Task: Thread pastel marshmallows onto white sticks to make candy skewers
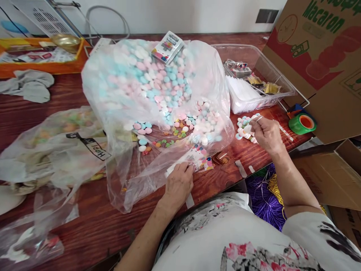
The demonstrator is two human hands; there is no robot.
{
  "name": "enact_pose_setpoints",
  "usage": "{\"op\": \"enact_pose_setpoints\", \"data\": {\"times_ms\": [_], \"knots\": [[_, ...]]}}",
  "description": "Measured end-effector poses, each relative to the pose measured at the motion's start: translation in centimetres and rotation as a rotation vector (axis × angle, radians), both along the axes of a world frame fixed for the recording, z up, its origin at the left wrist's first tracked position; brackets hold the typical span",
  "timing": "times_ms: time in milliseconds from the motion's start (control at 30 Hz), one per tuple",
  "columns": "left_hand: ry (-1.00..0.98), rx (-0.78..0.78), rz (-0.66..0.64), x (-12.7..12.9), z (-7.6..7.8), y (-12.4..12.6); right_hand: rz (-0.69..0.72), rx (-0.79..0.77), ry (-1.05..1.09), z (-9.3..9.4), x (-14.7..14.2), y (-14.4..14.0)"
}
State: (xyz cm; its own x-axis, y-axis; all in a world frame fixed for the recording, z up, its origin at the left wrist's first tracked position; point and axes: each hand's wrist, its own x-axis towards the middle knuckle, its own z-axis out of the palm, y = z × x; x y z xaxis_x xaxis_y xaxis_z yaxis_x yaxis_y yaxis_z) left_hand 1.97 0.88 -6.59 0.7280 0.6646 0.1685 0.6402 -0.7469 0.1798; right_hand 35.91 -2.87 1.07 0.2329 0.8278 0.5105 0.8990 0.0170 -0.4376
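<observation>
Pinning a small printed card (194, 158) flat on the counter (93, 222) with closed left hand (179, 184); right hand (266, 133) pinches a filled candy packet (244, 128), kept clear of the big candy bag (152, 90).

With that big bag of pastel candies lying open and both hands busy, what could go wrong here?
1. The big plastic bag lies open toward the table edge; loose candies could roll out and off.
2. The right hand pinches a small cluster of candies above the table; a weak grip may drop some.
3. The left hand presses a small printed packet by the edge; it might slide off.
</observation>
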Motion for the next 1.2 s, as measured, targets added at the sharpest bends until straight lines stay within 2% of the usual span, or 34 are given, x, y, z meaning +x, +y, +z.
{"op": "enact_pose_setpoints", "data": {"times_ms": [100,233,533,700,767,867,967,1067,1200], "knots": [[-0.04,-0.057,0.019,0.1,0.1,1.0,-0.001,-0.086,0.046,-0.1,-0.4,-1.1],[-0.254,-0.17,0.056,0.1,-0.2,1.6,0.011,-0.108,0.095,-0.3,-0.7,-2.5],[-0.322,-0.212,-0.089,-0.8,-0.4,0.9,-0.044,-0.076,0.116,-1.5,-0.9,-4.9],[-0.532,-0.302,-0.025,-1.3,-0.4,1.1,-0.105,0.066,0.156,-2.0,-0.7,-6.5],[-0.614,-0.357,0.025,-1.7,-0.1,1.2,-0.125,0.194,0.233,-1.5,-1.5,-7.3],[-0.674,-0.411,0.08,-2.2,0.4,1.2,-0.155,0.434,0.455,0.3,-3.7,-8.3],[-0.717,-0.457,0.099,-2.3,0.8,1.1,-0.067,0.588,0.656,2.5,-6.4,-8.5],[-0.75,-0.486,0.092,-2.0,1.1,0.7,0.028,0.567,0.738,3.5,-8.9,-7.8],[-0.8,-0.506,0.087,-1.5,1.8,-0.2,0.112,0.456,0.702,2.9,-10.7,-6.8]]}}
